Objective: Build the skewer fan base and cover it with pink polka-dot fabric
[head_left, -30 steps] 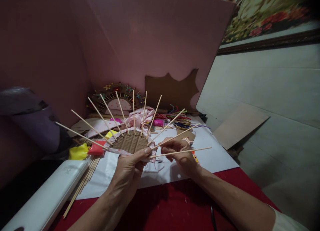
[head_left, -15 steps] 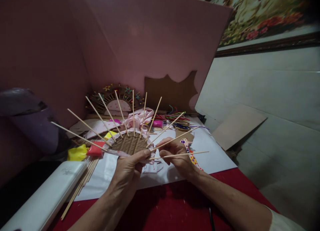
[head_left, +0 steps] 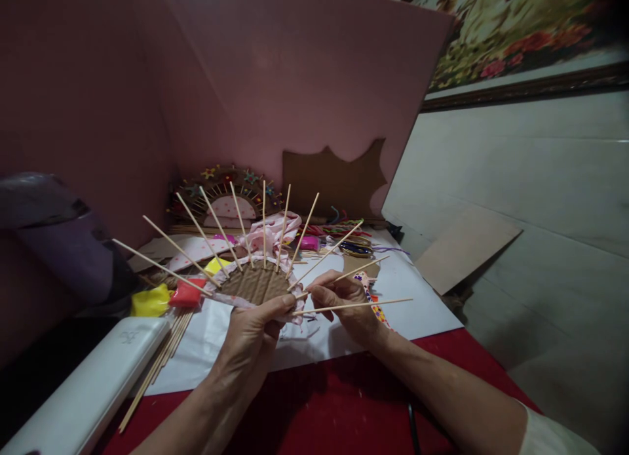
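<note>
A half-round cardboard piece (head_left: 255, 284), edged with pink cloth, is held up over the table with its ribbed side toward me. Several thin wooden sticks (head_left: 240, 216) fan out from its curved edge. My left hand (head_left: 255, 337) grips the lower right corner, thumb on the front. At the right edge, my right hand (head_left: 344, 304) pinches one wooden stick (head_left: 361, 269) near its base, between thumb and fingers. Just below, another stick (head_left: 378, 304) sticks out to the right, passing in front of that hand. A patterned giraffe cutout (head_left: 376, 307) lies partly hidden behind my right hand.
White paper (head_left: 422, 304) covers part of the red table (head_left: 314, 409). Left are a white case (head_left: 93, 389), loose sticks (head_left: 157, 363), and red (head_left: 187, 292) and yellow packets (head_left: 151, 301). Scissors (head_left: 356, 247), pink cloth (head_left: 275, 232) and a decorated cardboard arch (head_left: 228, 202) lie behind.
My right hand's fingers have closed further over the stick at the right edge. The fan's left-hand sticks have shifted slightly right. My left hand keeps its hold.
</note>
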Demonstrator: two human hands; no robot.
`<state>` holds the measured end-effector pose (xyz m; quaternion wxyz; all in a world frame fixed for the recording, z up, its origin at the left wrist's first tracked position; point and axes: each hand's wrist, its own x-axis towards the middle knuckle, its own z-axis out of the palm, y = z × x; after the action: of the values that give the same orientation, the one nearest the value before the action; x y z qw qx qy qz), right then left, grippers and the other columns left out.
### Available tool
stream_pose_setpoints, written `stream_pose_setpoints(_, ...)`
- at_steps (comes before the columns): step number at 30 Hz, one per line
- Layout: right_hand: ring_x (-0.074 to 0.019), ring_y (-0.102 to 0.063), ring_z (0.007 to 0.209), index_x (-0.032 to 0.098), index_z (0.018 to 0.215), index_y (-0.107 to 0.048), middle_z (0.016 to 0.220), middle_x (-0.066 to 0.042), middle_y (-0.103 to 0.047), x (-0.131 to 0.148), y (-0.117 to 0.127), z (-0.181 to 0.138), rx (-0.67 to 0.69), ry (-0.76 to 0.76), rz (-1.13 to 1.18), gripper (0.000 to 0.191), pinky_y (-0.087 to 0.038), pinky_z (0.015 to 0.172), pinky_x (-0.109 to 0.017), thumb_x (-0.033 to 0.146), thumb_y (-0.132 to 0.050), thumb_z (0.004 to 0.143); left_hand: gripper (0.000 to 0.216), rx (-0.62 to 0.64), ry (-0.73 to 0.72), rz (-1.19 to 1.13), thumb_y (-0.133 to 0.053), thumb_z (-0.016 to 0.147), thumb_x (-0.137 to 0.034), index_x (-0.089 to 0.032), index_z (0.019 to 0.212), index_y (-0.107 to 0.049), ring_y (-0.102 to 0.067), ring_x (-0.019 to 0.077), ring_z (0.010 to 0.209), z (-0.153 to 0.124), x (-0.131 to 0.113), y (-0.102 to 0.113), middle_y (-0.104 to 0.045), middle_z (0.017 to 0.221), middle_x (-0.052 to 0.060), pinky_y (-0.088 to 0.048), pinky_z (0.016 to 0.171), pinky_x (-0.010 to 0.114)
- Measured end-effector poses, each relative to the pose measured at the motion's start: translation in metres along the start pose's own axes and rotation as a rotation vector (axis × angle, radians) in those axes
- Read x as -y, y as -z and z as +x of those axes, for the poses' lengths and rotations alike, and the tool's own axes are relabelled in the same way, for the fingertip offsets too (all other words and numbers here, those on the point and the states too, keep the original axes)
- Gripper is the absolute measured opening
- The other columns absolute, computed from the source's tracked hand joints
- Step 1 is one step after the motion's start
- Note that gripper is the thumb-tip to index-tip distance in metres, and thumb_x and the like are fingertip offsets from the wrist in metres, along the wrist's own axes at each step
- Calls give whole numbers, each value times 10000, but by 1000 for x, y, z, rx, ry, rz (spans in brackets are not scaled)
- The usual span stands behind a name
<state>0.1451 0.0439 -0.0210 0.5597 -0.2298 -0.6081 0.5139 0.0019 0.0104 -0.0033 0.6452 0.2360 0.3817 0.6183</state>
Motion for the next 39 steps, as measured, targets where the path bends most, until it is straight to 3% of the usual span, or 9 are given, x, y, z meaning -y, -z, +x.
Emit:
stream_pose_setpoints(16, -53, -397, 408, 180, 728, -612, 507, 64, -490, -1, 0, -1, 13, -35, 4, 116, -299, 388, -190, 290, -642, 754, 98, 33, 20, 0, -733, 488, -64, -39, 567, -681, -599, 124, 547, 1, -3, -1, -674, 583, 87, -487, 518, 183)
stream_pose_setpoints(30, -57, -395, 382, 178, 707, -622, 471, 59, -513, 4, -3, -1, -19, -89, 32, 156, -264, 372, -194, 326, -667, 720, 79, 5, 9, 12, -733, 479, -59, -59, 498, -657, -577, 103, 474, 2, -2, 0, -640, 501, 65, -455, 470, 168)
stream_pose_setpoints(39, -65, -388, 431, 166, 842, -655, 540, 32, -518, 0, 2, -3, 36, -85, 59, 161, -263, 403, -203, 291, -647, 741, 45, -5, 40, -48, -688, 543, -4, -39, 567, -674, -625, 134, 557, 5, -1, 1, -680, 593, 100, -504, 543, 183)
